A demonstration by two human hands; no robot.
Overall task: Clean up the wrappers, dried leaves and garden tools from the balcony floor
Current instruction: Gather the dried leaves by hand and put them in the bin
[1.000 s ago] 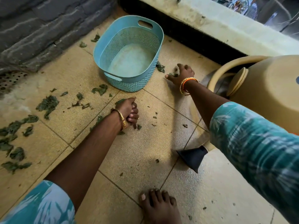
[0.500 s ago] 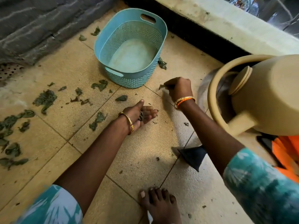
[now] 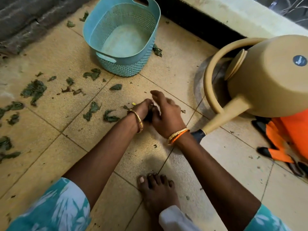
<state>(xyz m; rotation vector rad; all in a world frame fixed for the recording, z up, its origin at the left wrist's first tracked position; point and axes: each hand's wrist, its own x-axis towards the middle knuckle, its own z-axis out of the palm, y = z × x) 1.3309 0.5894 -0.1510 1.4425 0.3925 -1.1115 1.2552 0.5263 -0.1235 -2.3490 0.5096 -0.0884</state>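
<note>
My two hands meet over the tiled floor in the middle of the head view. My left hand (image 3: 141, 110) curls round a small dark bunch of dried leaves (image 3: 150, 115). My right hand (image 3: 166, 114) lies against it from the right, thumb sticking out and fingers blurred. More dried leaves (image 3: 34, 90) are scattered over the tiles to the left, one crumpled leaf (image 3: 110, 116) lying just left of my left wrist. The light blue basket (image 3: 133, 67) stands beyond my hands with nothing in it. A tan watering can (image 3: 275, 77) sits at the right.
The can's black spout tip (image 3: 198, 135) points at my right wrist. An orange and black object (image 3: 293, 139) lies under the can at the right edge. My bare foot (image 3: 156, 189) is below the hands. A concrete ledge (image 3: 233, 15) runs behind; a stone wall (image 3: 25, 17) rises far left.
My right hand came back from near the basket with a leaf and now meets my left hand. My left hand opened palm up, then curled round the leaves.
</note>
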